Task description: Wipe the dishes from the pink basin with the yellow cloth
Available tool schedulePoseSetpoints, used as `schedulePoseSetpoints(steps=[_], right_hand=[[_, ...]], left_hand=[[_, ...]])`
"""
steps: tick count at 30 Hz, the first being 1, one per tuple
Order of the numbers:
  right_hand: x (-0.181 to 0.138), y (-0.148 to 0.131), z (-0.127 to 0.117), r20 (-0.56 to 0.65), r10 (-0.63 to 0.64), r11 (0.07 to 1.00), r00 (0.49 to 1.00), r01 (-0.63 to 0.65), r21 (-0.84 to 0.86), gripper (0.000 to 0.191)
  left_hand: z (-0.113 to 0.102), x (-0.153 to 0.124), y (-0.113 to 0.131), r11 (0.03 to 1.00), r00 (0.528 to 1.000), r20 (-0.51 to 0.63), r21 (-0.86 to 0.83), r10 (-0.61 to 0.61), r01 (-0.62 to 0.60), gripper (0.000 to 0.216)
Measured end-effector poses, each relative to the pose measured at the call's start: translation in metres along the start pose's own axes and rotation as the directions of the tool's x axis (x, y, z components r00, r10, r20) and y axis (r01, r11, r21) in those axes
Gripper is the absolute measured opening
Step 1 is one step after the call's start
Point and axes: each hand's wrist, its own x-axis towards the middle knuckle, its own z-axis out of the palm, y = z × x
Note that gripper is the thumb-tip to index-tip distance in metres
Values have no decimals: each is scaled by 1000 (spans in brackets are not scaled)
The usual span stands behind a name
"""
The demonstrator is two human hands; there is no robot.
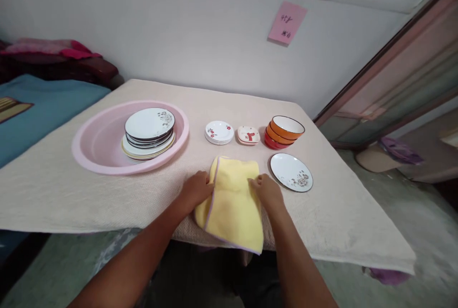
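A yellow cloth (234,203) with a purple edge hangs over the table's front edge, gripped on both sides. My left hand (196,188) is closed on its left side, and my right hand (266,191) pinches its right side. Whether anything lies under or inside the cloth is hidden. Just right of my right hand, a white plate (291,172) with a dark rim and a flower print lies flat on the table. Beyond the cloth stand a stack of small white plates (219,132) with red flowers and some small square dishes (248,134).
A pink basin (96,167) at the left holds a stack of plates (150,124). Orange and red bowls (284,131) are nested and tilted at the back right. A cream cloth (343,212) covers the table. A pink note (287,22) is stuck to the wall.
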Motion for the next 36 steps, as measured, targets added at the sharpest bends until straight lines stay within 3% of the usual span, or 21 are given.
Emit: schedulePoseSetpoints(steps=[3,5,6,8,10,12,13,14,16,18,19,21,23,25,27,30,33,36], right_hand=[[5,-17,10,15,-66,996,998,65,60,17],[6,-26,6,22,-81,973,996,74,221,16],[6,-30,2,25,-67,927,997,53,370,15],[5,-36,-8,52,-33,712,998,-14,702,15],[5,-38,-16,96,-28,472,995,-72,879,20],[7,-36,-20,135,-30,417,990,-111,902,23],[9,-35,-20,125,7,471,992,-113,875,23],[10,-34,-19,69,69,564,995,-96,820,22],[11,-34,-17,-170,163,773,972,-19,634,25],[6,-40,-12,-366,97,887,926,87,455,27],[1,-46,-8,-378,22,900,926,147,411,28],[-10,-58,5,-255,-135,880,958,234,413,28],[-19,-69,20,-102,-247,896,964,267,354,29],[-22,-75,33,-23,-337,914,941,333,232,22],[-19,-75,38,-18,-363,916,931,361,173,12],[-13,-75,26,-91,-291,887,952,305,347,12],[-17,-83,8,-72,-174,685,982,173,708,17],[-30,-97,9,-6,-148,483,989,78,872,22]], left_hand=[[-1,2,5,962,998,9,-268,-58,58,19],[-6,3,8,841,991,55,-525,-119,130,21],[-10,4,10,734,985,106,-656,-139,174,22],[-18,3,14,460,955,267,-837,-128,296,28],[-24,1,17,243,891,450,-859,-62,451,40],[-25,-1,19,150,819,573,-808,-25,569,44],[-23,-1,18,136,813,580,-803,-40,580,41],[-21,-1,17,139,838,538,-827,-84,545,37],[-14,1,13,200,912,351,-898,-213,392,32],[-10,4,7,347,950,126,-911,-285,225,29],[-9,5,5,434,959,44,-885,-282,168,26],[-9,7,2,586,971,-63,-806,-229,86,23],[-10,7,1,659,975,-124,-752,-182,28,24],[-10,8,2,644,976,-137,-765,-167,3,24],[-11,8,3,595,976,-136,-804,-168,-10,22],[-12,10,4,534,973,-138,-845,-185,-18,23],[-15,10,6,488,969,-128,-873,-213,-8,27],[-16,8,10,450,972,-112,-893,-205,-8,28]])
